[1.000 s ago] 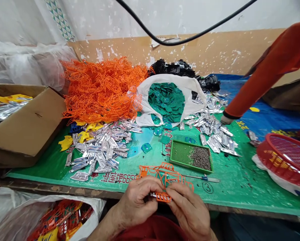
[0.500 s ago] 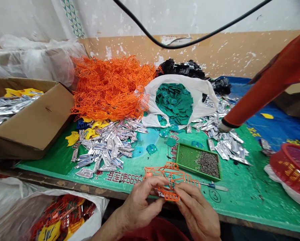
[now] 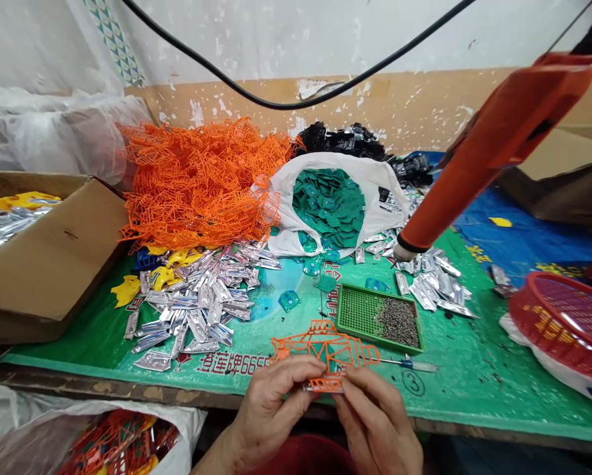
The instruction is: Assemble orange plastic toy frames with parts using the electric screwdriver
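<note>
Both hands hold an orange plastic lattice frame at the table's front edge. My left hand pinches its near left part between thumb and fingers. My right hand grips the near right part. A bit of shiny silver shows under the frame's near edge between the fingertips; its full shape is hidden. Just beyond lies a green mesh tray with small dark screws heaped at its right end. A screwdriver with a clear handle rests right of the frame.
Orange frames pile up at the back left, behind silver pieces. A white bag holds green pieces. An orange power driver hangs at right, above a red basket. A cardboard box stands left.
The view has shifted, so most table things appear further left. Both hands still hold the orange frame, which now looks flatter. The hanging driver shows more of its body.
</note>
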`<action>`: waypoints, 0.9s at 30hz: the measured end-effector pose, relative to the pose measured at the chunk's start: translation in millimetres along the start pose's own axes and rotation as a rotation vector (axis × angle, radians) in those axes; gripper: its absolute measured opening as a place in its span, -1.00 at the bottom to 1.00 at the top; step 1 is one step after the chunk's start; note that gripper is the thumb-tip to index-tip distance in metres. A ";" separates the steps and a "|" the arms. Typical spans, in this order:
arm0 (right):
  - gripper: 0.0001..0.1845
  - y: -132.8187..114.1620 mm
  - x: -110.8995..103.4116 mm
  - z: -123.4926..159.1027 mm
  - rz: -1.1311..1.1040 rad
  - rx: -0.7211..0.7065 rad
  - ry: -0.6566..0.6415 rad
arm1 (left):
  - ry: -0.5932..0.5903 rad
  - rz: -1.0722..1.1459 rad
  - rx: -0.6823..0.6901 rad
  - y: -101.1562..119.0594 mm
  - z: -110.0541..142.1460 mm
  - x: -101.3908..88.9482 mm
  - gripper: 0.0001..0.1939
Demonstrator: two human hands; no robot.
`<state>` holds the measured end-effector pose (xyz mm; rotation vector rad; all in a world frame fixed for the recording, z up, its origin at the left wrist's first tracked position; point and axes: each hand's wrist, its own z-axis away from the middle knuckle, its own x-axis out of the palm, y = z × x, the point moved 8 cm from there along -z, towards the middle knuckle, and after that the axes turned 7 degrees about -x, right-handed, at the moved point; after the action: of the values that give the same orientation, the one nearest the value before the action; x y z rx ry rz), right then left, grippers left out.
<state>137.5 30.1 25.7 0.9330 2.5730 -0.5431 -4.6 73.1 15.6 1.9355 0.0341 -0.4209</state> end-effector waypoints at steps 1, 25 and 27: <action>-0.81 0.8 1.1 -0.2 -0.036 0.007 -0.002 | 0.004 -0.010 -0.015 -1.6 0.1 -0.5 -0.71; -0.69 14.6 9.9 3.7 -0.385 0.158 -0.042 | -0.094 -0.150 0.099 5.0 -3.6 -1.1 -0.73; -0.70 14.4 9.9 3.8 -0.386 0.163 -0.042 | -0.109 -0.155 0.103 5.3 -3.5 -0.5 -0.74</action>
<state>140.7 43.8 14.7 0.4610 2.7126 -0.8773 -3.0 74.2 21.6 2.0153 0.0943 -0.6419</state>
